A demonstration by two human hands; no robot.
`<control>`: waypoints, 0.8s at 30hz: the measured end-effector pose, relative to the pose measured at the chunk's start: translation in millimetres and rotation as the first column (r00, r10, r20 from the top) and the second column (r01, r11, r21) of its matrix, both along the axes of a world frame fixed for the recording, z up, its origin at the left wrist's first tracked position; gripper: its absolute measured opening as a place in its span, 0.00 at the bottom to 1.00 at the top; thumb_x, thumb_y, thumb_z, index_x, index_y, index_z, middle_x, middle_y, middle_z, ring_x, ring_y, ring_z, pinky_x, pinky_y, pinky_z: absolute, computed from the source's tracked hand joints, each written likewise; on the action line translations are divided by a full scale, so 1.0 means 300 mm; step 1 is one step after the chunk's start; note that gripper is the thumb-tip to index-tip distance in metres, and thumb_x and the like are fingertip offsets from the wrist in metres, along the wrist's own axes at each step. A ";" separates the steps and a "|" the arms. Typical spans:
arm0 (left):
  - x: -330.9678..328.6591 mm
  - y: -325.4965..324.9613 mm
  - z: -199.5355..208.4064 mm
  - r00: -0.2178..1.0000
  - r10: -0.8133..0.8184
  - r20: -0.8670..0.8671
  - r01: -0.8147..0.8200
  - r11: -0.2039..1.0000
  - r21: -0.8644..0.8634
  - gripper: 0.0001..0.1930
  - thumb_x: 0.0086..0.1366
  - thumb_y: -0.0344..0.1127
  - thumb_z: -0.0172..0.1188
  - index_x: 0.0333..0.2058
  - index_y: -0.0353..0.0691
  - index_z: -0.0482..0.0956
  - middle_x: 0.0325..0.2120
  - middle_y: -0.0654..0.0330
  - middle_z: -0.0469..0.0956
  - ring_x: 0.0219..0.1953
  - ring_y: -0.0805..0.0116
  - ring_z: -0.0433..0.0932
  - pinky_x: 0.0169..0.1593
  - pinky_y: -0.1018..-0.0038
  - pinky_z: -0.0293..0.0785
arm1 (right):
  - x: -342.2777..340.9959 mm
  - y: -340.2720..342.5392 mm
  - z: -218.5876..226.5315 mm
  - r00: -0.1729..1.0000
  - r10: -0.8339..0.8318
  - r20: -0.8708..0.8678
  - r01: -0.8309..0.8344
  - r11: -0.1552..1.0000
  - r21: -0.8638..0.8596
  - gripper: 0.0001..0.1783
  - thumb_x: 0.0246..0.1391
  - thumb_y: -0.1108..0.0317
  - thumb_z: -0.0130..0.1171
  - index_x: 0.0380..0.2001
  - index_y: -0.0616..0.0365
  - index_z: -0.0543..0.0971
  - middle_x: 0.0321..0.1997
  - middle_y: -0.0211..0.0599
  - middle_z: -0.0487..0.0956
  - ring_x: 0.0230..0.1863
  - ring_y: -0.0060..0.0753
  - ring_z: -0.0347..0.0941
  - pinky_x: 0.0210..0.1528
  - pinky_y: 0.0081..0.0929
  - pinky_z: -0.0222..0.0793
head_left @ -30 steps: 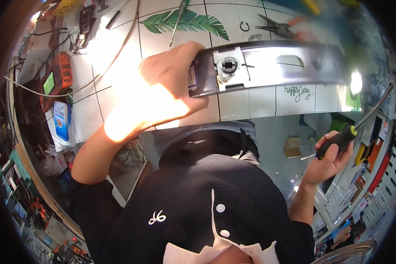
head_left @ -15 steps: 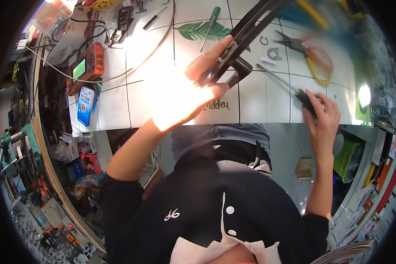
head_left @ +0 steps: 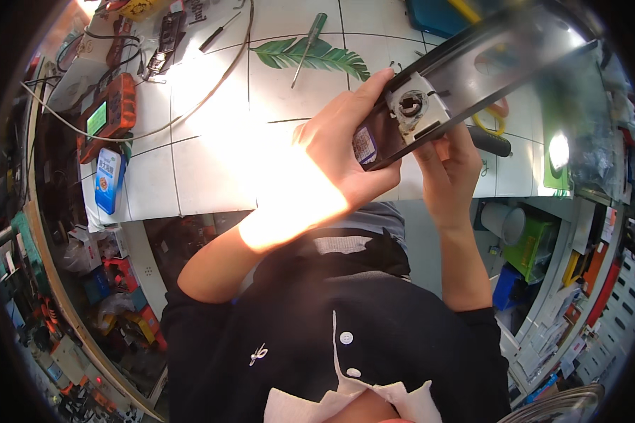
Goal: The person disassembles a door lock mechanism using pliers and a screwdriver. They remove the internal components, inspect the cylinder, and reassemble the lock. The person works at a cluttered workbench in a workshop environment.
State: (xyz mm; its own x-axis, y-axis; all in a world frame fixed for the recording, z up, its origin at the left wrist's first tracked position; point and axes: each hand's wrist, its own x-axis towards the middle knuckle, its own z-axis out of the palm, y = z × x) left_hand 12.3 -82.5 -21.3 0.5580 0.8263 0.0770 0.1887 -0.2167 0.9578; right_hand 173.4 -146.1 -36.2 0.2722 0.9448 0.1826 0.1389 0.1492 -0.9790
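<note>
My left hand (head_left: 346,141) is closed around the near end of a long black door lock panel (head_left: 501,67), tilted up to the right above the table. Its hollow back faces up and shows a pale metal plate with a round, greasy-looking mechanism (head_left: 411,104). Beneath the lower edge, my right hand (head_left: 453,166) has its fingers curled against the panel; the fingertips are partly hidden behind it. A black screwdriver handle (head_left: 492,142) lies just right of that hand, its shaft covered by the panel. Strong sunlight washes out part of my left hand and wrist.
On the white tiled table (head_left: 212,169) lie a green-handled screwdriver (head_left: 309,49), a small dark screwdriver (head_left: 220,32), an orange handheld device (head_left: 107,116) with a lit screen and a blue-and-white box (head_left: 110,180). A cable (head_left: 219,88) crosses the left side. Pliers (head_left: 499,116) are mostly hidden behind the panel.
My right hand has let go of the black-handled screwdriver and moved left to the panel. My left hand has turned the panel so its hollow back shows, and the lever is no longer visible.
</note>
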 end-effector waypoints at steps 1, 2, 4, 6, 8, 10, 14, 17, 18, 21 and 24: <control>0.005 0.000 -0.001 1.000 -0.010 0.018 0.010 1.000 -0.016 0.40 0.49 0.26 0.61 0.65 0.39 0.63 0.42 0.57 0.75 0.40 0.70 0.74 0.47 0.77 0.71 | 0.001 -0.003 -0.002 0.998 -0.022 0.063 0.020 0.999 0.034 0.16 0.56 0.77 0.62 0.47 0.69 0.74 0.37 0.35 0.80 0.36 0.21 0.76 0.39 0.19 0.71; 0.009 0.001 0.000 0.999 -0.020 0.035 0.021 0.999 -0.030 0.40 0.49 0.26 0.61 0.65 0.38 0.63 0.42 0.57 0.75 0.40 0.71 0.74 0.47 0.77 0.71 | 0.002 -0.005 -0.005 0.991 -0.047 0.125 0.038 0.997 0.070 0.16 0.56 0.77 0.61 0.47 0.69 0.73 0.37 0.36 0.80 0.36 0.22 0.76 0.40 0.20 0.72; 0.015 0.002 0.001 0.998 -0.034 0.048 0.036 0.998 -0.043 0.39 0.49 0.26 0.61 0.64 0.38 0.63 0.42 0.57 0.75 0.40 0.71 0.74 0.47 0.77 0.71 | 0.005 -0.005 -0.013 0.996 -0.039 0.086 0.031 0.996 0.087 0.16 0.57 0.76 0.61 0.48 0.69 0.73 0.38 0.37 0.80 0.36 0.23 0.77 0.40 0.20 0.72; 0.014 0.004 0.005 0.998 -0.041 0.049 0.042 0.999 -0.014 0.39 0.48 0.26 0.61 0.64 0.38 0.64 0.42 0.55 0.75 0.40 0.70 0.75 0.48 0.77 0.71 | 0.016 -0.003 -0.021 0.995 0.030 -0.094 -0.022 0.996 0.085 0.16 0.58 0.75 0.60 0.48 0.68 0.73 0.38 0.38 0.80 0.35 0.24 0.77 0.39 0.21 0.73; 0.015 0.009 0.007 0.999 -0.036 0.030 0.034 0.998 0.052 0.39 0.48 0.27 0.63 0.63 0.37 0.65 0.42 0.54 0.76 0.40 0.69 0.77 0.48 0.76 0.72 | 0.034 -0.004 -0.028 0.919 0.140 -0.368 -0.119 0.990 0.078 0.15 0.59 0.71 0.60 0.47 0.68 0.73 0.38 0.39 0.80 0.33 0.26 0.77 0.36 0.23 0.74; 0.019 0.013 0.009 1.000 -0.027 0.006 0.026 0.992 0.121 0.39 0.48 0.29 0.66 0.62 0.37 0.66 0.41 0.53 0.77 0.39 0.67 0.78 0.49 0.75 0.73 | 0.056 -0.010 -0.033 0.805 0.221 -0.551 -0.212 0.974 0.080 0.16 0.61 0.68 0.59 0.47 0.68 0.73 0.39 0.41 0.80 0.31 0.28 0.77 0.32 0.25 0.74; 0.020 0.009 0.020 0.998 -0.013 -0.064 0.026 0.977 0.210 0.40 0.46 0.34 0.72 0.60 0.37 0.68 0.35 0.55 0.78 0.35 0.63 0.79 0.45 0.72 0.75 | 0.087 -0.035 -0.048 0.666 0.245 -0.705 -0.286 0.956 0.062 0.18 0.61 0.66 0.59 0.49 0.67 0.72 0.41 0.43 0.79 0.31 0.30 0.77 0.32 0.29 0.75; 0.012 0.017 0.026 0.994 -0.056 -0.093 0.076 0.971 0.225 0.43 0.43 0.39 0.75 0.60 0.38 0.69 0.31 0.57 0.77 0.32 0.63 0.78 0.40 0.71 0.75 | 0.092 -0.061 -0.063 0.718 0.183 -0.672 -0.211 0.977 0.040 0.22 0.59 0.70 0.61 0.54 0.65 0.70 0.49 0.42 0.78 0.44 0.31 0.77 0.44 0.31 0.76; 0.009 0.018 0.028 0.993 -0.065 -0.098 0.087 0.967 0.239 0.45 0.42 0.41 0.76 0.60 0.38 0.69 0.30 0.57 0.76 0.31 0.64 0.77 0.39 0.71 0.74 | 0.097 -0.068 -0.066 0.801 0.117 -0.587 -0.155 0.988 -0.015 0.23 0.58 0.72 0.61 0.55 0.65 0.69 0.51 0.42 0.77 0.48 0.31 0.76 0.48 0.31 0.74; 0.011 0.008 0.030 0.995 -0.047 -0.083 0.069 0.955 0.288 0.49 0.37 0.47 0.79 0.60 0.38 0.69 0.28 0.58 0.75 0.29 0.64 0.76 0.35 0.72 0.73 | 0.097 -0.090 -0.080 0.876 0.195 -0.441 -0.184 0.981 0.067 0.26 0.55 0.78 0.59 0.57 0.65 0.68 0.55 0.40 0.75 0.55 0.31 0.73 0.56 0.31 0.71; 0.019 -0.007 0.027 0.998 -0.013 -0.066 0.033 0.949 0.313 0.51 0.34 0.48 0.80 0.60 0.38 0.70 0.27 0.59 0.74 0.28 0.65 0.75 0.34 0.72 0.73 | 0.091 -0.101 -0.094 0.957 0.139 -0.256 -0.111 0.986 0.122 0.26 0.53 0.80 0.58 0.57 0.66 0.68 0.54 0.40 0.75 0.53 0.30 0.73 0.55 0.30 0.71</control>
State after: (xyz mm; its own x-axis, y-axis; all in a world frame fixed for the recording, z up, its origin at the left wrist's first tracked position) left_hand 18.0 -84.7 -13.2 0.5886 0.7528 0.2948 0.2372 -0.5093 0.8272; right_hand 200.8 -176.5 -64.3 0.2047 0.9537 0.2204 -0.1472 0.2526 -0.9563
